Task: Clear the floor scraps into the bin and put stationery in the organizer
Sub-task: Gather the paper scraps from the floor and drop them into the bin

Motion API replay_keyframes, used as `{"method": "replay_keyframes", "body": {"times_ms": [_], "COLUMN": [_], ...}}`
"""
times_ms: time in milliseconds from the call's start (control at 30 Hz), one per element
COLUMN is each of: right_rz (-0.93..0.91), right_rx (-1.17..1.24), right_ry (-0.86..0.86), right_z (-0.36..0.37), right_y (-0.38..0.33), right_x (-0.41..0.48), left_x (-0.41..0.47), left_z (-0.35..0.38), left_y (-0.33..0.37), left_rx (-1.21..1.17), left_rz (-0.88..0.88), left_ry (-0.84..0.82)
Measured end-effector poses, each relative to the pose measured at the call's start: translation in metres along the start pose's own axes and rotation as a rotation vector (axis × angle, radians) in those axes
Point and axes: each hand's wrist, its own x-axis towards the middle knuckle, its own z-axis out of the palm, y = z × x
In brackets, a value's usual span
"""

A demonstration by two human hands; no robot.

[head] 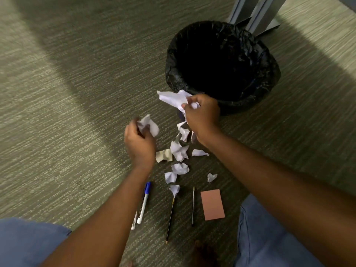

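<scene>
Just short of the black-lined round bin (223,62), a crumpled white paper wad (173,98) was pinched in the right hand (202,116), a smaller white scrap (149,125) clutched in the left hand (139,141); released early, either could be dropped back onto the carpeted floor (57,112).

Grey-green carpet (67,112), bin (269,78), crumpled paper scraps (179,151) (several), blue-capped pen (143,203), two pencils (170,218), pink notepad (212,204)

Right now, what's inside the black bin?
The bin has a black liner around its rim; the interior is too dark to show any contents. The right hand holds paper beside it.
</scene>
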Motion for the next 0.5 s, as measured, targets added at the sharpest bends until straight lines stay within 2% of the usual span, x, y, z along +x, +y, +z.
{"method": "replay_keyframes", "body": {"times_ms": [133, 267, 400, 500], "right_rz": [0.092, 0.168, 0.206, 0.233], "right_rx": [0.171, 0.372, 0.572, 0.634], "right_ry": [0.029, 0.033, -0.031, -0.118], "right_z": [-0.019, -0.04, -0.066, -0.084], "right_y": [-0.023, -0.049, -0.076, -0.098], "right_x": [0.015, 0.025, 0.029, 0.036], "left_x": [0.02, 0.039, 0.052, 0.061], "left_z": [0.0, 0.001, 0.004, 0.009], "left_y": [0.067, 0.118, 0.156, 0.179], "left_rx": [-0.163, -0.243, -0.25, -0.281], "left_rz": [0.088, 0.178, 0.311, 0.359], "left_ry": [0.09, 0.094, 0.104, 0.064]}}
